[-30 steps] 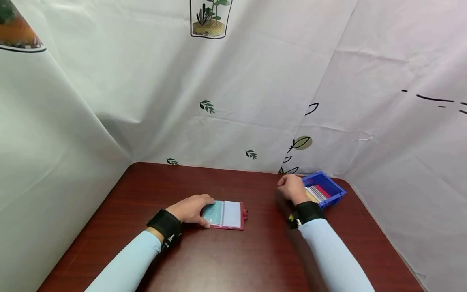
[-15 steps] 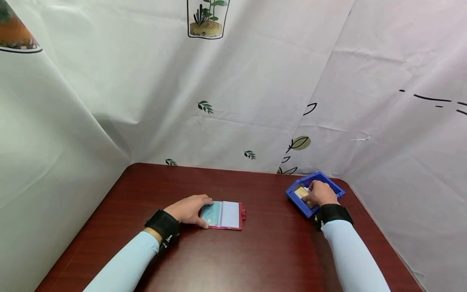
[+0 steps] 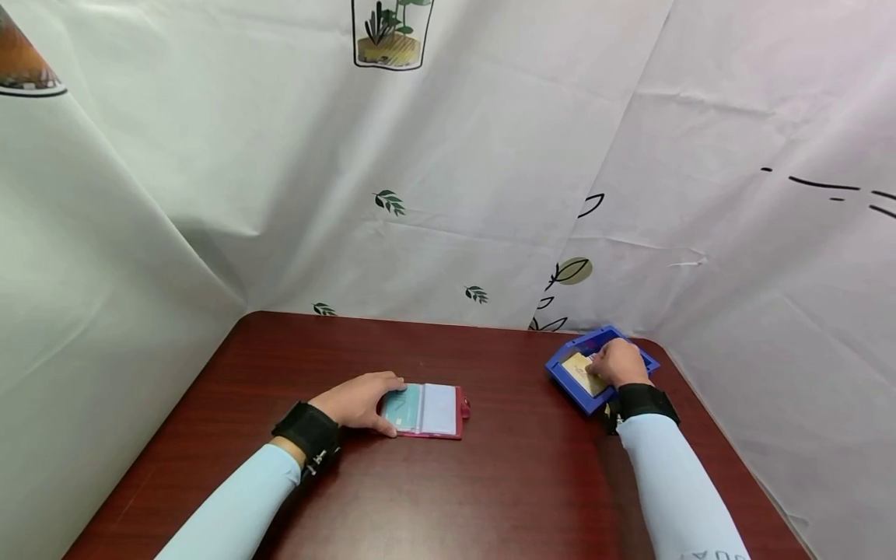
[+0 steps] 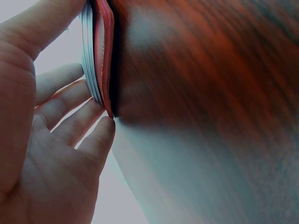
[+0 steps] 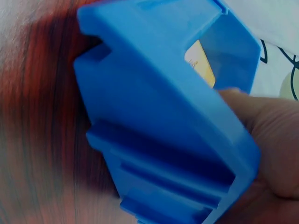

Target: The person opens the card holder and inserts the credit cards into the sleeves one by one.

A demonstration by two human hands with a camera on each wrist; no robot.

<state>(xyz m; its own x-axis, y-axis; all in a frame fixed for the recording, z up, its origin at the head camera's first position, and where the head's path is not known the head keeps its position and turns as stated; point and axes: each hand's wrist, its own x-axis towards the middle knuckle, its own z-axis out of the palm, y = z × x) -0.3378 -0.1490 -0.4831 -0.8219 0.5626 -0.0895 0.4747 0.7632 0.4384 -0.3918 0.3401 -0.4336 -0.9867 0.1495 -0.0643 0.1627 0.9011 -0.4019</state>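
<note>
A red card holder [image 3: 458, 412] lies opened out on the table, a teal card [image 3: 402, 407] in its left sleeve and a whitish page on the right. My left hand [image 3: 357, 400] grips its left side, thumb at the near edge and fingers at the far edge. The left wrist view shows the holder's layered sleeves [image 4: 89, 56] edge-on between thumb and fingers. Inside the blue bin [image 3: 570, 390], my right hand [image 3: 619, 364] has bent fingers at a yellow card [image 3: 582, 372]. Whether they pinch it I cannot tell; the bin wall [image 5: 154, 102] hides the fingertips in the right wrist view.
The bin stands near the back right corner of the dark red wooden table [image 3: 490, 498]. White printed cloth [image 3: 315, 194] hangs behind the table and along its sides. A red snap tab [image 3: 465, 407] sticks out from the holder's right edge.
My right hand moved right from beside the bin into it, down to the cards. More of the yellow card now shows. The left hand keeps its place on the card holder.
</note>
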